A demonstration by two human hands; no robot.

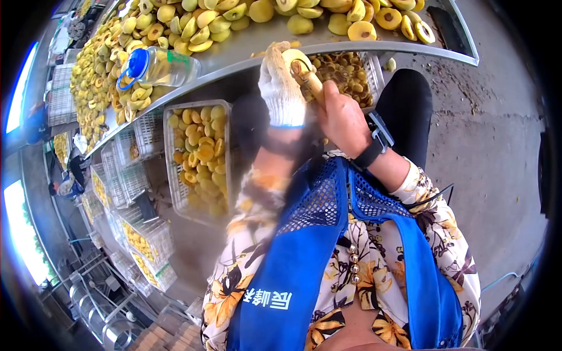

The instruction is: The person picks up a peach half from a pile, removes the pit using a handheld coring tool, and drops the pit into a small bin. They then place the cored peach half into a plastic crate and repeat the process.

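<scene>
My left hand (280, 85), in a white knitted glove, is closed around a yellow peach half (297, 58) near the table's front edge. My bare right hand (345, 121) grips a wooden-handled pitting tool (314, 86). The tool's working end is at the cut face of the peach half and partly hidden. Below my hands stands a crate of brownish pits and scraps (342, 73). To the left is a white plastic crate (170, 137) holding many hollowed peach halves (204, 151).
A metal-edged table (246, 57) carries a large heap of halved peaches (199, 26). A clear bottle with a blue cap (158, 66) lies near its edge. More stacked crates (120, 169) stand on the left. Scraps litter the floor (468, 111) at right.
</scene>
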